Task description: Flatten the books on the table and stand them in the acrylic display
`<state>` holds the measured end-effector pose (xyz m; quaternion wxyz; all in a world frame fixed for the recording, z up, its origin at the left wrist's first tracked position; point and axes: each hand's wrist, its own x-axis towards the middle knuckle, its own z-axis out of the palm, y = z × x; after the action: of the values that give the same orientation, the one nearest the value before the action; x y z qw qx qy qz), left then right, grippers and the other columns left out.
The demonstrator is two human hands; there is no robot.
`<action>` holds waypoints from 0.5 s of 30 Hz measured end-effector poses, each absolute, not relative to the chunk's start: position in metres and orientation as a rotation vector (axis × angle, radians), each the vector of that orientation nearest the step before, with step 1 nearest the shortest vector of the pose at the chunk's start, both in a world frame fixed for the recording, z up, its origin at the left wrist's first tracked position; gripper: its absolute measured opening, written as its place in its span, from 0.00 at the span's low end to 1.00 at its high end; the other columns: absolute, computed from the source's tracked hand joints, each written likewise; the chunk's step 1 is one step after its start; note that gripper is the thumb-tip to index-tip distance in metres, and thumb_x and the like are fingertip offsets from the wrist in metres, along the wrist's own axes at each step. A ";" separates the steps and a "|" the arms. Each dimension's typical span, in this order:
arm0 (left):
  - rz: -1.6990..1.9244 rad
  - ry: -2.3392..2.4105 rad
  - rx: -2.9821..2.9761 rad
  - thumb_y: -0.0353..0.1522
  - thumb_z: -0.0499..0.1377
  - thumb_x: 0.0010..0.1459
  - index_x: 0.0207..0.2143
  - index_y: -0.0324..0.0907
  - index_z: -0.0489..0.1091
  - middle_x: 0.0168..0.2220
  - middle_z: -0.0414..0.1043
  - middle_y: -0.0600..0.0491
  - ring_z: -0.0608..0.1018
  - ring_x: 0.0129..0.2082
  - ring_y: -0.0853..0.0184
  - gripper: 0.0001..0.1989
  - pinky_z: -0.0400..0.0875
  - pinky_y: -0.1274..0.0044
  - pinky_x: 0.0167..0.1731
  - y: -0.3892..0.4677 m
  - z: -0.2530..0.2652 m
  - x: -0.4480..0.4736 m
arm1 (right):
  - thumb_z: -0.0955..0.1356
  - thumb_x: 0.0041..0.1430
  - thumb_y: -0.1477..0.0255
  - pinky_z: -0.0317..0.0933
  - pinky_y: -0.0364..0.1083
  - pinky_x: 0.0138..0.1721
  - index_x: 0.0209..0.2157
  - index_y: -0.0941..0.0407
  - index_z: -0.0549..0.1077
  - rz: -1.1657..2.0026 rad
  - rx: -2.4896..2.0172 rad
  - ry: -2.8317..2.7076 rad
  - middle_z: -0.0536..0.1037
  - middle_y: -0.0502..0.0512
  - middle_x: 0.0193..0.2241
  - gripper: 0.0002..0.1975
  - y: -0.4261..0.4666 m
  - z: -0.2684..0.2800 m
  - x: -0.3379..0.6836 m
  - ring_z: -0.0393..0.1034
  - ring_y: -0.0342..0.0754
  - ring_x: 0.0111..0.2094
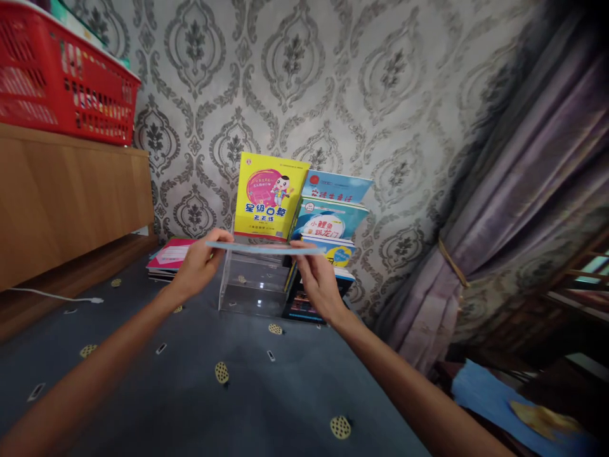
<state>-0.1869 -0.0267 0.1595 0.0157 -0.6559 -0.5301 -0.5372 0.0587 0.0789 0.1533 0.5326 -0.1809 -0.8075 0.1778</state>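
A thin book (pixel 261 248) with a pale blue edge is held level, edge toward me, in front of a clear acrylic book rack (pixel 254 298). My left hand (pixel 198 263) pinches its left end, and my right hand (pixel 318 279) grips the right end. Its cover cannot be read from here. Behind it, a yellow workbook (pixel 271 197) leans upright in the rack's back left. To the right, several books stand in stepped tiers, among them a light blue book (pixel 337 186) and a teal book (pixel 328 221). Low at the front right is a dark book (pixel 304 301), partly behind my right hand.
Left of the rack lies a small stack of books (pixel 170 257) with a pink cover on top. A wooden cabinet (pixel 76 203) carries a red plastic basket (pixel 99 105). A white cable (pixel 57 294) lies on the patterned grey cloth (pixel 181 393). Tied curtains (pixel 428 304) hang at the right.
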 end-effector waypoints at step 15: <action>-2.134 -1.401 -2.200 0.38 0.62 0.56 0.48 0.41 0.70 0.47 0.78 0.48 0.79 0.46 0.59 0.18 0.77 0.69 0.43 0.063 0.190 -0.219 | 0.61 0.67 0.62 0.68 0.55 0.49 0.45 0.54 0.73 0.431 -0.517 -1.945 0.80 0.56 0.38 0.15 0.160 0.200 0.036 0.74 0.56 0.44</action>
<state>-0.2189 0.0630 0.1895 -0.1141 -0.6486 -0.4130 -0.6291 0.0362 0.1601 0.1996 0.5155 -0.2151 -0.8098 0.1796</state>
